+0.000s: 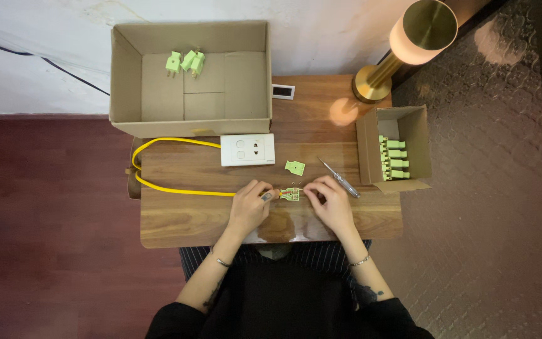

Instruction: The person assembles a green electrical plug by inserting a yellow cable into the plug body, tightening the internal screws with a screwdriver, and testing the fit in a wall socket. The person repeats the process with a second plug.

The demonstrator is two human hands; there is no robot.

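An opened light-green plug body (290, 194) lies on the wooden table (177, 220) between my hands. My left hand (249, 204) pinches the end of a yellow cable (177, 188) right at the plug's left side. My right hand (329, 199) touches the plug's right side with its fingertips. The plug's loose green cover (295, 167) rests just behind them. A screwdriver (340, 178) with a clear handle lies beside my right hand.
A white wall socket plate (248, 149) lies behind the hands. A large open cardboard box (127, 75) at the back holds three green plugs (185, 62). A small box (415, 135) at right holds several more. A brass lamp (403, 44) stands at the back right.
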